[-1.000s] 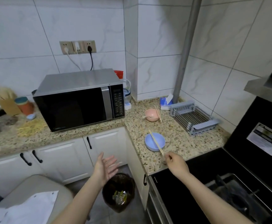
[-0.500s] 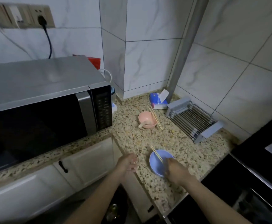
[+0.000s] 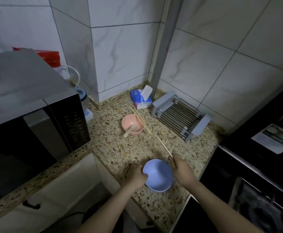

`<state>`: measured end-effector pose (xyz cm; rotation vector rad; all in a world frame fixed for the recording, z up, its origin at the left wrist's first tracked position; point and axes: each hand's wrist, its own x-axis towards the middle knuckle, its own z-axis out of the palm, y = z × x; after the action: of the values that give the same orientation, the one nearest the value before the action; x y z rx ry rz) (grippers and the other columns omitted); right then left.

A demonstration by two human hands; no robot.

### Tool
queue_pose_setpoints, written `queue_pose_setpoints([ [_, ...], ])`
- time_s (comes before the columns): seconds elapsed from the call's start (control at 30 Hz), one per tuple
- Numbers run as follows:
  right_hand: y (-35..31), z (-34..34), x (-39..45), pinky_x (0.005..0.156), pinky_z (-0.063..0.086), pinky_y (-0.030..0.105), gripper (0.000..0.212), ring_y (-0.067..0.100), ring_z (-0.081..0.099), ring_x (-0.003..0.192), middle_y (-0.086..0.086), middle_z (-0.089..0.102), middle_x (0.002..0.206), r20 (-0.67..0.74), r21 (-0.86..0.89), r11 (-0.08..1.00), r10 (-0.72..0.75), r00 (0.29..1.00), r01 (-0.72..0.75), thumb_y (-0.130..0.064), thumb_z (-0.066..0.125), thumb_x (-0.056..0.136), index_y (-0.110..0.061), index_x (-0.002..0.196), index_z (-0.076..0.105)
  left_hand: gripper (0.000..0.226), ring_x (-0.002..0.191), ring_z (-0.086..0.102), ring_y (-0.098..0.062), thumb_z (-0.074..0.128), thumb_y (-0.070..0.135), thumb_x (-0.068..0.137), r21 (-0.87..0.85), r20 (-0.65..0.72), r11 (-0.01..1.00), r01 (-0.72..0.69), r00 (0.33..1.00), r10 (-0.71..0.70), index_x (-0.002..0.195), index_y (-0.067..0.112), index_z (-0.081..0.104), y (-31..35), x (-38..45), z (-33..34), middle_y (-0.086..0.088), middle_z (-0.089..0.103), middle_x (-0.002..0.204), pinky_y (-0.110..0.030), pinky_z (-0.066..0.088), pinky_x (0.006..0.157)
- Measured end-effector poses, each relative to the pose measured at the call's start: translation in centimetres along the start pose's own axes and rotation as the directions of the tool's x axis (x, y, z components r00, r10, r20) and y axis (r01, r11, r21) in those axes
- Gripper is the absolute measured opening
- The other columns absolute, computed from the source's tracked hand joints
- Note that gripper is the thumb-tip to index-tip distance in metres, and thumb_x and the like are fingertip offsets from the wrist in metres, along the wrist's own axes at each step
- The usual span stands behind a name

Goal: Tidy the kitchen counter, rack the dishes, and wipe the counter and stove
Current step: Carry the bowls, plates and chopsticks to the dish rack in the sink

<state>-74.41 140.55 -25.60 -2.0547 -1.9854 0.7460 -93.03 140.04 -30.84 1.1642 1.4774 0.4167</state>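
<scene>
A blue bowl sits near the front edge of the speckled counter. My left hand grips its left rim. My right hand pinches a pair of wooden chopsticks, lifted off the bowl and pointing away from me. Farther back stands a pink bowl with a spoon in it, and a second pair of chopsticks lies across its right rim. A grey dish rack lies against the right wall.
A microwave fills the left side. A blue tissue pack sits in the back corner beside a grey pipe. The black stove is on the right. White cabinets run below the counter.
The view has moved closer to the counter. My left hand has come onto the blue bowl's rim, and my right hand has lifted the chopsticks off the bowl.
</scene>
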Motion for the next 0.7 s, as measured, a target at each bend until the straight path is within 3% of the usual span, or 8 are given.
queue_pose_setpoints([
  [0.07, 1.3, -1.0, -0.1, 0.052, 0.031, 0.034, 0.014, 0.032, 0.055, 0.066, 0.005, 0.054, 0.069, -0.081, 0.029, 0.997, 0.074, 0.994, -0.072, -0.028, 0.038, 0.101, -0.018, 0.097, 0.046, 0.013, 0.064, 0.032, -0.020, 0.040, 0.003, 0.089, 0.078, 0.016, 0.997, 0.011, 1.000, -0.013, 0.083, 0.015, 0.041, 0.3, 0.3, 0.7, -0.012, 0.039, 0.076, -0.030, 0.018, 0.054],
  [0.2, 4.5, -2.4, -2.1, 0.059, 0.038, 0.036, 0.026, 0.033, 0.058, 0.075, 0.010, 0.056, 0.075, -0.157, 0.161, 0.966, 0.227, 0.961, -0.201, -0.035, 0.037, 0.100, -0.016, 0.083, 0.041, 0.026, 0.077, 0.046, -0.024, 0.045, 0.003, 0.091, 0.050, -0.047, 0.996, -0.079, 0.996, 0.082, 0.104, 0.024, 0.052, 1.7, 0.5, 2.1, -0.013, 0.055, 0.098, -0.028, 0.032, 0.059],
  [0.3, 7.6, -4.1, -4.6, 0.066, 0.040, 0.037, 0.030, 0.034, 0.058, 0.077, 0.012, 0.056, 0.076, -0.200, 0.319, 0.907, 0.349, 0.916, -0.276, -0.032, 0.034, 0.101, -0.015, 0.077, 0.041, 0.042, 0.080, 0.049, -0.027, 0.045, -0.002, 0.091, -0.042, -0.013, 0.988, -0.146, 0.989, 0.145, 0.131, 0.008, 0.049, 3.5, 0.5, 4.2, -0.014, 0.057, 0.105, -0.034, 0.033, 0.065],
  [0.4, 10.9, -5.9, -8.2, 0.068, 0.039, 0.035, 0.025, 0.034, 0.059, 0.082, 0.012, 0.058, 0.080, -0.271, 0.374, 0.863, 0.452, 0.850, -0.340, -0.023, 0.035, 0.101, -0.008, 0.087, 0.049, 0.045, 0.074, 0.055, -0.022, 0.045, -0.001, 0.091, -0.050, 0.043, 0.985, -0.165, 0.985, 0.167, 0.135, 0.008, 0.046, 6.2, -0.2, 7.2, -0.009, 0.054, 0.103, -0.037, 0.043, 0.059],
  [0.47, 12.8, -7.2, -11.0, 0.069, 0.039, 0.034, 0.024, 0.033, 0.060, 0.084, 0.010, 0.059, 0.081, -0.311, 0.409, 0.837, 0.503, 0.806, -0.364, -0.024, 0.035, 0.100, -0.011, 0.087, 0.051, 0.044, 0.084, 0.058, -0.031, 0.045, -0.001, 0.093, -0.117, 0.122, 0.981, -0.154, 0.978, 0.168, 0.136, 0.008, 0.045, 8.1, -1.0, 9.4, -0.010, 0.053, 0.108, -0.052, 0.053, 0.071],
  [0.53, 15.0, -8.7, -14.6, 0.071, 0.041, 0.035, 0.027, 0.033, 0.060, 0.087, 0.008, 0.062, 0.084, -0.341, 0.433, 0.815, 0.544, 0.767, -0.385, -0.028, 0.034, 0.101, -0.013, 0.088, 0.051, 0.043, 0.089, 0.051, -0.034, 0.044, -0.001, 0.095, -0.150, 0.191, 0.979, -0.140, 0.967, 0.168, 0.137, 0.006, 0.043, 9.4, -2.2, 12.1, -0.009, 0.053, 0.099, -0.059, 0.046, 0.085],
  [0.63, 18.5, -10.5, -20.2, 0.074, 0.040, 0.033, 0.028, 0.032, 0.059, 0.096, 0.008, 0.063, 0.094, -0.332, 0.442, 0.782, 0.597, 0.730, -0.439, -0.031, 0.031, 0.102, -0.015, 0.095, 0.053, 0.039, 0.080, 0.047, -0.029, 0.045, 0.000, 0.094, -0.096, 0.176, 0.977, -0.190, 0.963, 0.204, 0.132, 0.005, 0.047, 11.0, -4.9, 17.1, -0.004, 0.053, 0.084, -0.045, 0.046, 0.071],
  [0.7, 21.2, -11.4, -24.7, 0.079, 0.038, 0.031, 0.031, 0.030, 0.057, 0.102, 0.009, 0.063, 0.103, -0.284, 0.487, 0.737, 0.641, 0.713, -0.469, -0.030, 0.032, 0.102, -0.013, 0.100, 0.058, 0.040, 0.083, 0.054, -0.034, 0.046, 0.002, 0.093, -0.058, 0.161, 0.977, -0.205, 0.964, 0.212, 0.132, 0.008, 0.046, 11.7, -7.5, 21.0, -0.013, 0.059, 0.107, -0.042, 0.053, 0.069],
])
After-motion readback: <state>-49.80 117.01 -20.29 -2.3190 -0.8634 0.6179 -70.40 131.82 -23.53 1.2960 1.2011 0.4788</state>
